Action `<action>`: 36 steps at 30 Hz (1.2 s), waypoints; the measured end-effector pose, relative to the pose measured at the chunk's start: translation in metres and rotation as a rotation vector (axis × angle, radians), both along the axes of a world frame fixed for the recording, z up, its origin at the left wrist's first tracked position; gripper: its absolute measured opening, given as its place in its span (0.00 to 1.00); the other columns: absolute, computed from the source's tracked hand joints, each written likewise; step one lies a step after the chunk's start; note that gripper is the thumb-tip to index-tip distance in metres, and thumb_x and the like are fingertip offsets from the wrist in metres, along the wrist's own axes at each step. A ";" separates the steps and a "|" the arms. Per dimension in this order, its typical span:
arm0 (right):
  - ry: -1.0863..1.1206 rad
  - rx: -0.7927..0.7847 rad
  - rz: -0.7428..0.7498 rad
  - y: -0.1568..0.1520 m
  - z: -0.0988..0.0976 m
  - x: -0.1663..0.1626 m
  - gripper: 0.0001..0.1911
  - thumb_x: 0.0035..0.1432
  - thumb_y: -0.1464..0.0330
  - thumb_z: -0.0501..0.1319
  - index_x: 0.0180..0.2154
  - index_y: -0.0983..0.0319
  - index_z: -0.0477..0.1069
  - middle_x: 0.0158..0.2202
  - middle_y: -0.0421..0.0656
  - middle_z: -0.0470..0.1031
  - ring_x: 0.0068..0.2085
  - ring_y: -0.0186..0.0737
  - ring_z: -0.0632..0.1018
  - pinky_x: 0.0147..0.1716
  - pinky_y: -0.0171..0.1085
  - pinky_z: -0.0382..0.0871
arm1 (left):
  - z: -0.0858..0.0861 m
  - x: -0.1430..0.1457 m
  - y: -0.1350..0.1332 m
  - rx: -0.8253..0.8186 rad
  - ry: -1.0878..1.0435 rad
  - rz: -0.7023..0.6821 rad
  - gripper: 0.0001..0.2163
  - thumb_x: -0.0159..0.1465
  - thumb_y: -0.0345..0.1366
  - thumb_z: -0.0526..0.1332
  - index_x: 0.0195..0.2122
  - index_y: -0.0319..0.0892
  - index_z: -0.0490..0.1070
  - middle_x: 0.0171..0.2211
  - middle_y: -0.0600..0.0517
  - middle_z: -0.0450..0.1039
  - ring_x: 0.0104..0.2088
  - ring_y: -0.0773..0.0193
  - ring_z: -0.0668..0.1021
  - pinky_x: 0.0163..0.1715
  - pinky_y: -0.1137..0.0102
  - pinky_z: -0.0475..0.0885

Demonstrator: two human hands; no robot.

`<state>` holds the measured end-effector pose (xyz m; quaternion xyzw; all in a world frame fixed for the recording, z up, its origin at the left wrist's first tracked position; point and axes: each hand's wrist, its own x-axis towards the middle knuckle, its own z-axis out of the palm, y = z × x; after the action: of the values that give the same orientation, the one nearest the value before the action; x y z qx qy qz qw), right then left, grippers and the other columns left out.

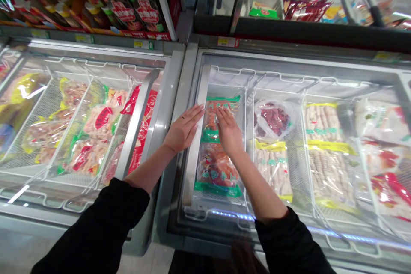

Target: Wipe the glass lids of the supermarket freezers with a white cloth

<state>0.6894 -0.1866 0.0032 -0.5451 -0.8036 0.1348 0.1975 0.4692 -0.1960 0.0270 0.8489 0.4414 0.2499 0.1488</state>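
Chest freezer (192, 64), glass lid, one pale lid rail (192, 167) running from back edge to front edge near the left side. Left hand (182, 132): fingers straight, close together, gripping nothing, tips lying at the rail, seemingly using it as a rest. Right hand (230, 132): fingers extended, closing on nothing, palm down over the leftmost compartment; whether it is pressing on glass or hovering, one cannot tell. Two green-edged packs, the rear (210, 115) and the front (216, 169), are lying face up, end to end, along the freezer's left edge, presumably so that their print is showing from above; a wire divider (246, 102) is apparently keeping them apart from a bag of dark red goods (273, 120) and a yellow-edged pack (272, 167). Obscured: the right hand is covering part of the rear pack; glare is veiling the print; the right sleeve (290, 239) is hiding some of the front edge; the freezer's right end is running out of view.
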 end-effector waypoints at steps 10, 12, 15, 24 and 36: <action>-0.040 -0.045 0.160 -0.028 0.006 0.014 0.31 0.66 0.79 0.50 0.69 0.62 0.61 0.68 0.48 0.65 0.71 0.46 0.62 0.69 0.50 0.63 | 0.002 0.000 0.000 -0.037 0.009 0.008 0.24 0.74 0.33 0.43 0.70 0.36 0.57 0.72 0.44 0.55 0.73 0.62 0.54 0.72 0.57 0.54; -0.056 -0.021 0.096 -0.021 0.006 0.019 0.30 0.68 0.78 0.48 0.68 0.63 0.62 0.68 0.48 0.65 0.71 0.47 0.62 0.68 0.52 0.64 | 0.004 0.000 0.003 -0.037 0.030 0.007 0.24 0.74 0.33 0.43 0.70 0.35 0.57 0.72 0.44 0.55 0.73 0.63 0.54 0.72 0.58 0.53; -0.044 0.032 -0.026 0.006 0.001 0.006 0.29 0.68 0.78 0.48 0.68 0.64 0.61 0.68 0.50 0.65 0.71 0.49 0.62 0.68 0.55 0.64 | 0.009 0.003 0.017 -0.034 0.069 0.001 0.25 0.74 0.32 0.43 0.70 0.36 0.57 0.72 0.45 0.54 0.73 0.64 0.54 0.73 0.59 0.52; -0.057 -0.001 0.191 0.000 -0.002 -0.004 0.31 0.68 0.78 0.48 0.69 0.61 0.59 0.70 0.46 0.63 0.72 0.44 0.60 0.70 0.52 0.61 | 0.013 0.014 0.093 -0.042 0.000 0.049 0.23 0.74 0.31 0.44 0.69 0.35 0.58 0.72 0.47 0.56 0.73 0.65 0.55 0.73 0.59 0.52; 0.014 0.012 0.009 0.053 -0.001 -0.026 0.32 0.67 0.79 0.49 0.69 0.59 0.59 0.69 0.47 0.63 0.71 0.48 0.61 0.69 0.58 0.62 | 0.004 0.004 0.094 0.007 0.036 -0.035 0.24 0.74 0.34 0.44 0.69 0.34 0.55 0.73 0.44 0.53 0.73 0.61 0.54 0.72 0.57 0.54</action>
<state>0.6639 -0.1334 0.0018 -0.5392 -0.8054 0.1346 0.2060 0.4734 -0.1023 0.0314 0.8613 0.4285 0.2332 0.1422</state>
